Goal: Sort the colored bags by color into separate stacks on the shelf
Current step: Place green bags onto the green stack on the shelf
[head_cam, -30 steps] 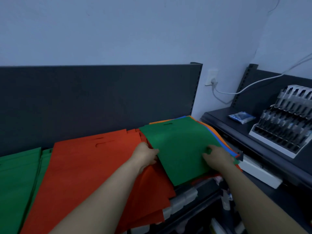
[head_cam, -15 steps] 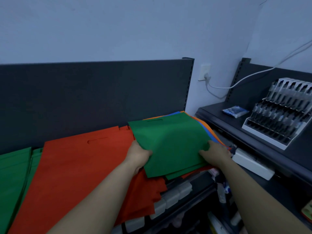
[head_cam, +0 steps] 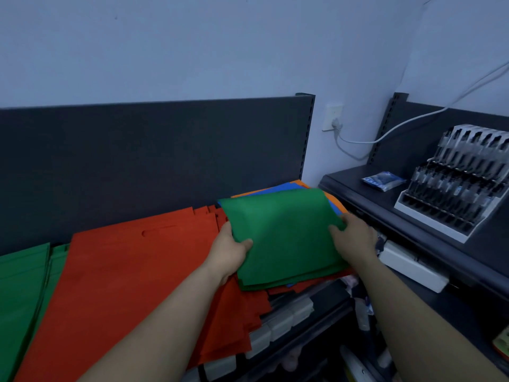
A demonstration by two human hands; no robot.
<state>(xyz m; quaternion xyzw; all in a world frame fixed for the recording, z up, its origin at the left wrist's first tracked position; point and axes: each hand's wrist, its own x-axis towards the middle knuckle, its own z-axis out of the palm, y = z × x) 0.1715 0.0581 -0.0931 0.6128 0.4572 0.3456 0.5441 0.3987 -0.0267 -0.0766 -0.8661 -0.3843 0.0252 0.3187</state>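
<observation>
A green bag [head_cam: 283, 235] lies on top of a mixed pile at the right end of the shelf, with blue [head_cam: 275, 188] and orange [head_cam: 334, 201] bags showing beneath it. My left hand [head_cam: 230, 250] grips the green bag's left edge, thumb on top. My right hand [head_cam: 352, 235] holds its right edge, fingers curled over the bag. A broad stack of red bags [head_cam: 124, 271] fills the middle of the shelf. A green stack [head_cam: 22, 285] sits at the far left, partly cut off by the frame.
A dark back panel [head_cam: 154, 155] rises behind the shelf. To the right stands a second dark shelf [head_cam: 429, 238] with a white display rack [head_cam: 457, 186] and a small blue packet [head_cam: 384, 180]. A white cable [head_cam: 413, 119] hangs from a wall socket. Lower shelves hold boxes.
Both hands have gathered the green bag off the mixed pile, lifting and drawing it toward me, with its far edge now folding over. More blue and orange shows behind.
</observation>
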